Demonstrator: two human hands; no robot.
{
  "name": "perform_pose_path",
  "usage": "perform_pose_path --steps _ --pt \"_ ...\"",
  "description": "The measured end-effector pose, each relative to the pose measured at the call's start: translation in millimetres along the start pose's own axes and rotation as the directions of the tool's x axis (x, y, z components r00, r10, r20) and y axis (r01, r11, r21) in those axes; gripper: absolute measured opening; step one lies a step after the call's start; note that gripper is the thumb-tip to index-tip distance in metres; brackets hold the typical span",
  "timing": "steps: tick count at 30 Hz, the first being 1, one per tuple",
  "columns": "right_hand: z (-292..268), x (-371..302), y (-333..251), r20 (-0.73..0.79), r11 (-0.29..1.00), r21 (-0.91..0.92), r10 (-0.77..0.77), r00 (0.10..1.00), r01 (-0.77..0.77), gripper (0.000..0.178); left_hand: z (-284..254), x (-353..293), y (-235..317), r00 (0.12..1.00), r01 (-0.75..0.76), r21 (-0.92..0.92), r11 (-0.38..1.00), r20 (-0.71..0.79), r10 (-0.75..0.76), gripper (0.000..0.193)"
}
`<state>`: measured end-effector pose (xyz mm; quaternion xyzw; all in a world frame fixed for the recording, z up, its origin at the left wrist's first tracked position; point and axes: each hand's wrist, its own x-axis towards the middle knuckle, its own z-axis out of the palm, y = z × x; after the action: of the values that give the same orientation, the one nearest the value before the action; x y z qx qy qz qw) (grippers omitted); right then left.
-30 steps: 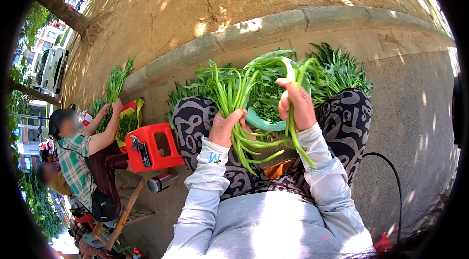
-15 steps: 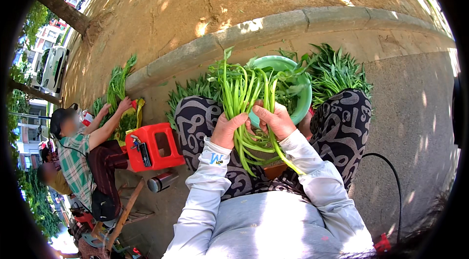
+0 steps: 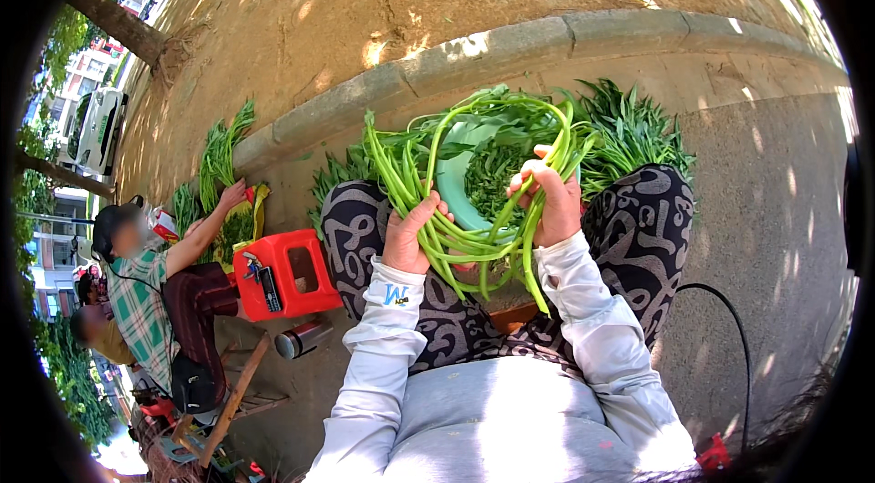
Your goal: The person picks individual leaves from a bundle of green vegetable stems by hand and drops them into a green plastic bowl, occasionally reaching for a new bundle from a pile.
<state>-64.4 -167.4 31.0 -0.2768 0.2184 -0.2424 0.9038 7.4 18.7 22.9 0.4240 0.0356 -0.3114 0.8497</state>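
Long green stems of water spinach stretch between my two hands above my lap, bent into a wide ring. My left hand is closed round the bundle's left side, thumb on top. On the other side my right hand pinches the stems, their cut ends hanging below it. Through the ring shows a pale green basin with loose leaves in it. Leafy tops cover the basin's far rim. Beside my right knee lies a heap of leafy greens; another heap is by my left knee.
A red plastic stool with a dark phone on it stands to my left, a metal flask near it. Farther left a seated person handles greens. A stone kerb runs beyond the basin.
My hands have moved apart, the right one going right and upward. The stems, earlier gathered together between them, now spread into a ring. The other person's nearer arm has shifted slightly.
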Motion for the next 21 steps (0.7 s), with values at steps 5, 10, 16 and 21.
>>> perform_pose_path --steps 5,10,16,21 --pt "-8 2 13 0.084 0.95 -0.219 0.247 0.965 -0.224 0.032 16 -7 -4 0.986 0.137 0.265 0.954 0.053 -0.156 0.031" --pt "6 -9 22 0.191 0.902 -0.34 0.342 0.92 -0.264 0.02 8 -7 -7 0.967 0.115 0.38 0.918 0.168 -0.19 0.032" --pt "2 -4 15 0.082 0.944 -0.169 0.298 0.951 -0.282 0.024 11 -5 -3 0.979 0.154 0.176 0.972 0.105 -0.174 0.026" --pt "-4 3 2 0.079 0.998 -0.048 0.051 0.996 -0.048 0.022 4 0 -7 0.999 0.035 0.155 0.987 -0.03 -0.03 0.025"
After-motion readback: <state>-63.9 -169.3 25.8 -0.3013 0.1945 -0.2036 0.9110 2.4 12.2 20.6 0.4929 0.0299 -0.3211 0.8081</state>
